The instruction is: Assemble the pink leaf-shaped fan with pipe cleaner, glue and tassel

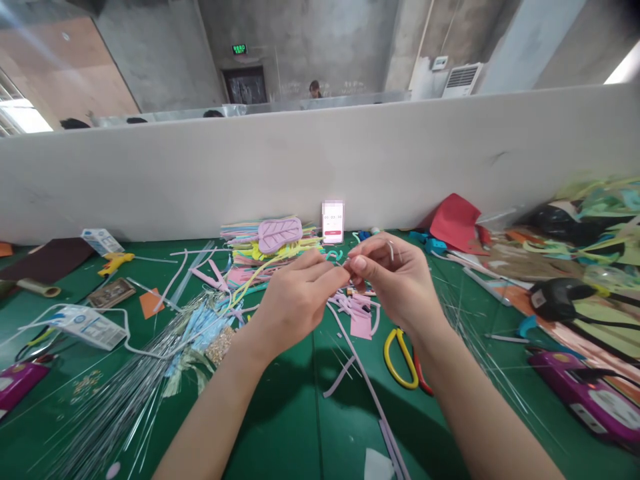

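My left hand (297, 293) and my right hand (393, 277) meet above the middle of the table, fingertips pinched close together. Whatever lies between the fingers is too small or hidden to make out. Just behind the fingertips a teal curled piece (334, 255) shows. Under the hands are lilac strip cuttings on a pink square of paper (361, 325). A long lilac strip (367, 381) runs from below the hands toward the front edge. Near my right wrist lie scissors with yellow and red handles (400, 363), partly hidden by the arm.
A phone showing a timer (333, 223) leans on the white partition (280, 173). Beside it, a purple leaf-patterned mould (280, 235) tops a pile of coloured strips. Thin wires (120, 393), a yellow glue gun (115, 263) and cartons lie left; red sheet (455, 223) and purple power strip (587, 393) right.
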Demonstrator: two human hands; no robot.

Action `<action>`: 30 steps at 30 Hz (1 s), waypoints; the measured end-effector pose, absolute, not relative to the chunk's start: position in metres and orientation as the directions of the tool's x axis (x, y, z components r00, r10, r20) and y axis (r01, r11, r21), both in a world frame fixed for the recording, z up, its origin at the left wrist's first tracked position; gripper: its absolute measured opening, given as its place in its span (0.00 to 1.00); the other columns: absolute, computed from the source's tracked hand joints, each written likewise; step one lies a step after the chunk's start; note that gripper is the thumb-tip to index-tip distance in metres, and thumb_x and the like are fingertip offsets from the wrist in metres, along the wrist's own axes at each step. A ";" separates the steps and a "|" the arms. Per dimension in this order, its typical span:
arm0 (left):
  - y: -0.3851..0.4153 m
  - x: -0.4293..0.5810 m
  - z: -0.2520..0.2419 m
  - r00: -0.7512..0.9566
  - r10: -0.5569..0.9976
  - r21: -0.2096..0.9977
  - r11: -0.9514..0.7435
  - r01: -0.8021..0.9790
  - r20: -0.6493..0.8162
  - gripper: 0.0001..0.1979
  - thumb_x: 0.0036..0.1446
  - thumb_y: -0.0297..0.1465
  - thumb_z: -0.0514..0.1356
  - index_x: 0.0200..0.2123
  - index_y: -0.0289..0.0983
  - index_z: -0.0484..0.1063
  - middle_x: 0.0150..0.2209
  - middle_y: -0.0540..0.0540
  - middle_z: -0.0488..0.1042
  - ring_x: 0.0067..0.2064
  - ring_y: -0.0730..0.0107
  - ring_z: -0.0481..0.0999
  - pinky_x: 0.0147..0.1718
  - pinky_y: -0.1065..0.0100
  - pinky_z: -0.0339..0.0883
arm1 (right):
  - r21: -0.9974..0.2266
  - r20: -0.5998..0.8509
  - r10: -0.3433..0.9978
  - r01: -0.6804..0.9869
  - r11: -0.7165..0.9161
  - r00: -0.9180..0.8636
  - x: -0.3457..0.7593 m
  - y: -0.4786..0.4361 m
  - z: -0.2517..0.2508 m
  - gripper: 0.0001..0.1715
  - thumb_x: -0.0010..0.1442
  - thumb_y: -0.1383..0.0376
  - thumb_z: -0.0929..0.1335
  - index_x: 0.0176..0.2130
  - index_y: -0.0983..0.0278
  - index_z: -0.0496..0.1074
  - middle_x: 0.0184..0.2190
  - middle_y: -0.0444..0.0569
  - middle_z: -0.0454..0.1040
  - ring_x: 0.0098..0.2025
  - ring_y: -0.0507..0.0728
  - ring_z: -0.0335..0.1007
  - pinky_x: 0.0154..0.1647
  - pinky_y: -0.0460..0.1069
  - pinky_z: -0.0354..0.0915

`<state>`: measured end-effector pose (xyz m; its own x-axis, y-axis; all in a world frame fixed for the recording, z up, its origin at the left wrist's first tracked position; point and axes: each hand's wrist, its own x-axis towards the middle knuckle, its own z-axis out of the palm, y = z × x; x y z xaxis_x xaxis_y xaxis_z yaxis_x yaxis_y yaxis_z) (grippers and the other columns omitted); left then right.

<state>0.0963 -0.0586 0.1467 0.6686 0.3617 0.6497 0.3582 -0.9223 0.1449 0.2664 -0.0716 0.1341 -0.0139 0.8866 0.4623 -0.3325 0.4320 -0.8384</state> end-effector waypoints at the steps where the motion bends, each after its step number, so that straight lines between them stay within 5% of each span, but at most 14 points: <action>1: -0.058 0.097 0.146 0.674 0.354 0.132 -0.924 0.358 0.648 0.14 0.65 0.23 0.46 0.34 0.38 0.70 0.30 0.45 0.72 0.36 0.65 0.65 0.37 0.66 0.61 | -0.840 0.448 0.894 -0.354 0.411 -0.024 0.266 -0.070 0.133 0.08 0.51 0.64 0.75 0.27 0.61 0.73 0.25 0.41 0.75 0.22 0.46 0.68 0.19 0.41 0.65; 20: -0.051 0.103 0.138 0.670 0.346 0.152 -0.931 0.332 0.657 0.12 0.61 0.19 0.48 0.31 0.36 0.68 0.26 0.48 0.73 0.32 0.69 0.66 0.31 0.68 0.62 | -0.824 0.483 0.848 -0.214 0.525 0.221 0.269 -0.054 0.121 0.07 0.47 0.62 0.77 0.28 0.59 0.77 0.22 0.40 0.74 0.17 0.46 0.64 0.15 0.43 0.61; 30: -0.054 0.107 0.139 0.648 0.449 0.364 -0.891 0.272 0.615 0.11 0.58 0.17 0.52 0.28 0.37 0.66 0.23 0.52 0.70 0.31 0.71 0.65 0.32 0.70 0.61 | -0.706 0.681 0.611 0.142 0.694 0.403 0.269 -0.063 0.129 0.03 0.51 0.67 0.74 0.29 0.59 0.78 0.24 0.41 0.78 0.18 0.48 0.69 0.17 0.44 0.65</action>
